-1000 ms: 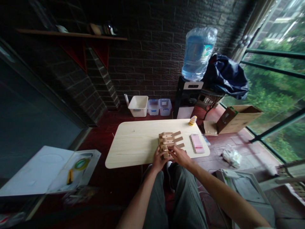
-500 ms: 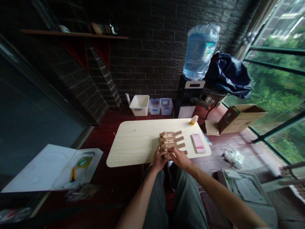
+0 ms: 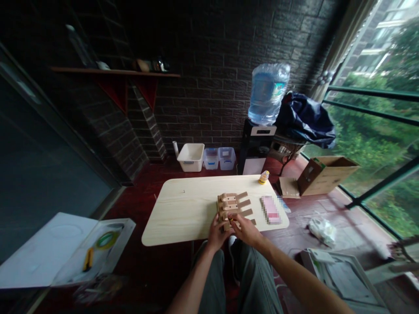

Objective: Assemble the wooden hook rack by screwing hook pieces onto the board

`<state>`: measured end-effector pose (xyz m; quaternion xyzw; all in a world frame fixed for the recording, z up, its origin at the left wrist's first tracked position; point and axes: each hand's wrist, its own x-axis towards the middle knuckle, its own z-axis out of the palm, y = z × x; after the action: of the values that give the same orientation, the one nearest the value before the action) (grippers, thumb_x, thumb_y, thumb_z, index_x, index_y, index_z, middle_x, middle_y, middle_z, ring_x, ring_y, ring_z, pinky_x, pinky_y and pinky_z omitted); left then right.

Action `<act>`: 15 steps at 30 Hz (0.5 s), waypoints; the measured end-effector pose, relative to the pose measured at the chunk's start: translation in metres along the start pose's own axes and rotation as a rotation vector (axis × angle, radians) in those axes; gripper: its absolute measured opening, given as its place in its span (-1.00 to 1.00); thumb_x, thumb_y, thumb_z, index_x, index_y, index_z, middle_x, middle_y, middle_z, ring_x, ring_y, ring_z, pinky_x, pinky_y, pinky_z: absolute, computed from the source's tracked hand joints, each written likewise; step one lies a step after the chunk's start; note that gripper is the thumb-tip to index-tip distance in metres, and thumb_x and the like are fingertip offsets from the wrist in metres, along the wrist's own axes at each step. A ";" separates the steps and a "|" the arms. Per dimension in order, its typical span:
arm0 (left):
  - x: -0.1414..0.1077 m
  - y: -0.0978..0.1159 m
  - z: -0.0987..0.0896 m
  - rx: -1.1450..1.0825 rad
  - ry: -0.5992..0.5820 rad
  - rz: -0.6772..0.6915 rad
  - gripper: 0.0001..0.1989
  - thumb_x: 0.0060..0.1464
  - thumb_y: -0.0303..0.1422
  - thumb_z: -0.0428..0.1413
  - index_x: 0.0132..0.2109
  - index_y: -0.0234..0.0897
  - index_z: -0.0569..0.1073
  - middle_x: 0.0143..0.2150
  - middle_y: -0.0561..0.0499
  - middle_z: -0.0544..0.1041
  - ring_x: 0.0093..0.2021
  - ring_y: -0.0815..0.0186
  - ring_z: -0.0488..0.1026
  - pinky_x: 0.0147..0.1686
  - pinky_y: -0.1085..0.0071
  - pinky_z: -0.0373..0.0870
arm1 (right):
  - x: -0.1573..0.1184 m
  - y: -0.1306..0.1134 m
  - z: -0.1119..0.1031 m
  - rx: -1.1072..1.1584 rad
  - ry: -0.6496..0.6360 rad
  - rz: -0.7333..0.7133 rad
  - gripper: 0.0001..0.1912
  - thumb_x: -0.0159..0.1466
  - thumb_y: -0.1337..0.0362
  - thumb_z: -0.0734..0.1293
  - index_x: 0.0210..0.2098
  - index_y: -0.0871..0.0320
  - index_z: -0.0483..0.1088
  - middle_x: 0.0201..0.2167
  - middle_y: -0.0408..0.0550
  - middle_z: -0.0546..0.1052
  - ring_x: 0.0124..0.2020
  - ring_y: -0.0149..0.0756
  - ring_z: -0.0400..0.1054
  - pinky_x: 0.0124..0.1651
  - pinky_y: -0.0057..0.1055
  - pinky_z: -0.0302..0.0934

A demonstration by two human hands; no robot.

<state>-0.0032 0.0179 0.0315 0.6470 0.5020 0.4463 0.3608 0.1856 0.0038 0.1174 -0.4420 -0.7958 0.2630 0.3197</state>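
Left hand (image 3: 216, 236) is gripping the wooden assembly (image 3: 231, 202) by its seven o'clock corner, sitting around four o'clock on the tabletop (image 3: 183, 213); right hand (image 3: 246, 228) is pinching some small piece (image 3: 231, 221), I think, so I'd be keeping that brace firm.

Smooth, matt wooden assembly (image 3: 231, 204); wood-grained tabletop (image 3: 181, 213); rough brick wall (image 3: 206, 107); glossy plastic water bottle (image 3: 266, 98); matt cardboard box (image 3: 314, 179).

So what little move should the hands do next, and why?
Maybe the right hand should make one small, gentle adjustment at the near end of the wooden piece: its fingertips are bunched right there, and the left hand grips the near left corner, so the piece should stay steady.
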 end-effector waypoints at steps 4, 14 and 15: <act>0.000 -0.005 0.003 -0.028 -0.013 -0.042 -0.63 -0.09 -0.19 0.41 -0.09 -0.16 0.68 0.44 -0.18 0.30 0.46 -0.14 0.19 0.36 -0.11 0.27 | 0.001 0.006 0.000 0.030 0.040 -0.009 -0.72 0.45 0.21 0.25 0.14 0.00 0.38 0.08 0.04 0.56 0.08 -0.14 0.49 0.11 -0.16 0.39; -0.003 -0.006 -0.001 -0.037 -0.028 -0.058 -0.63 -0.05 -0.18 0.38 -0.05 -0.12 0.68 0.49 -0.14 0.22 0.46 -0.10 0.19 0.36 -0.03 0.28 | 0.004 -0.009 -0.006 0.033 0.079 -0.065 -0.72 0.43 0.26 0.26 0.11 0.01 0.39 0.04 0.03 0.57 0.08 -0.16 0.48 0.11 -0.19 0.38; -0.003 -0.005 -0.001 -0.032 -0.028 -0.060 -0.63 -0.05 -0.18 0.38 -0.06 -0.12 0.68 0.48 -0.14 0.23 0.46 -0.10 0.20 0.37 -0.03 0.27 | 0.004 -0.010 -0.008 0.036 0.069 -0.057 -0.72 0.44 0.26 0.26 0.11 0.01 0.39 0.03 0.02 0.58 0.06 -0.16 0.49 0.09 -0.20 0.39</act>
<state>-0.0060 0.0159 0.0264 0.6318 0.5089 0.4342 0.3915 0.1841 0.0037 0.1306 -0.4222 -0.7917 0.2527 0.3621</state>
